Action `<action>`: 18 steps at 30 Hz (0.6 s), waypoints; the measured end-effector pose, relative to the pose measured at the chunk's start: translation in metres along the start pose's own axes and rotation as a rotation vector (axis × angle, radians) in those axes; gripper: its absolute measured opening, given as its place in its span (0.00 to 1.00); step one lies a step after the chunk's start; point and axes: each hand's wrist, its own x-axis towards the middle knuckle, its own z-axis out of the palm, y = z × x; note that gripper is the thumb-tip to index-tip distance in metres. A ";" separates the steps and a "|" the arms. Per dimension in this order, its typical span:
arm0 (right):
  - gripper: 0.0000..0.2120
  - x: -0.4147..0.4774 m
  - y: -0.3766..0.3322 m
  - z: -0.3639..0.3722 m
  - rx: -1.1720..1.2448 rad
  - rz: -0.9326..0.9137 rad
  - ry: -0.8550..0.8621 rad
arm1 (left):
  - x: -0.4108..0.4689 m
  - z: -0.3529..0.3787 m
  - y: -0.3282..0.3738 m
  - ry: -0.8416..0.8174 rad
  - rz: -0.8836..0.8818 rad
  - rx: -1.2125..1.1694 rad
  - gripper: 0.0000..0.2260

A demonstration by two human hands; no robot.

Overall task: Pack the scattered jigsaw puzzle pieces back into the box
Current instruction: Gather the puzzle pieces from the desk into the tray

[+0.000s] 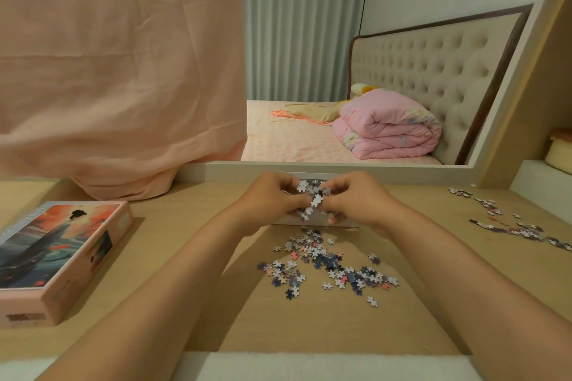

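Observation:
My left hand (pixel 272 195) and my right hand (pixel 356 198) are cupped together around a handful of jigsaw pieces (pixel 312 195), held just above a shallow white box tray (pixel 312 220) at the far side of the desk. Most of the tray is hidden behind my hands. A loose pile of puzzle pieces (pixel 325 266) lies on the wooden desk in front of the tray. More pieces (pixel 510 226) trail along the right side. The pink box lid (pixel 58 254), printed with a painted figure, lies at the left.
A large mirror (pixel 340 71) stands behind the desk and reflects a bed with a folded pink quilt. A peach cloth (pixel 117 71) hangs over its left half, down to the desk. A white padded edge (pixel 309 365) runs along the desk's near side.

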 end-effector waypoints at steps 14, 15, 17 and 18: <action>0.16 0.046 0.024 0.002 -0.339 -0.242 0.098 | 0.034 -0.008 -0.029 0.083 0.253 0.657 0.15; 0.14 0.045 0.023 0.000 -0.342 -0.258 0.100 | 0.034 -0.010 -0.028 0.058 0.261 0.723 0.15; 0.12 0.039 0.021 -0.002 -0.427 -0.291 0.096 | 0.034 -0.011 -0.029 -0.002 0.262 0.833 0.15; 0.12 0.035 0.020 -0.002 -0.489 -0.304 0.060 | 0.034 -0.011 -0.030 -0.046 0.248 0.860 0.16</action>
